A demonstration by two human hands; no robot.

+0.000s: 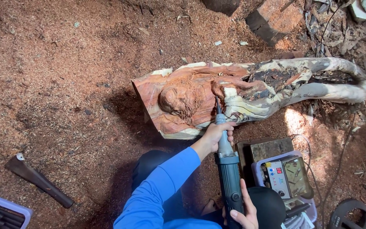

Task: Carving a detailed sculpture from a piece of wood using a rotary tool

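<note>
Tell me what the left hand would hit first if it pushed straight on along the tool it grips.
The left hand points up the rotary carving tool toward the carved log. It would likely meet the pale folds just right of the carved head first; the bit already seems to touch there.

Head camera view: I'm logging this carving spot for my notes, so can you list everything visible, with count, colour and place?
Carved log: one, reddish-brown and pale cream, lying on the ground at centre, a relief figure cut into its left part.
Power carving tool: one, dark teal with a grey neck, its bit against the log.
Control box: one, pale with a small display, in a lilac tray at lower right.
Wooden block: one, dark brown, just behind the tray.
Dark tool: one, blackish, on the sawdust at lower left.
Lilac tray: one, bottom-left corner, holding dark rods.
Sawdust ground: reddish-brown, all around.
Left hand: blue sleeve, gripping the tool's neck.
Right hand: holding the tool's body.
</note>
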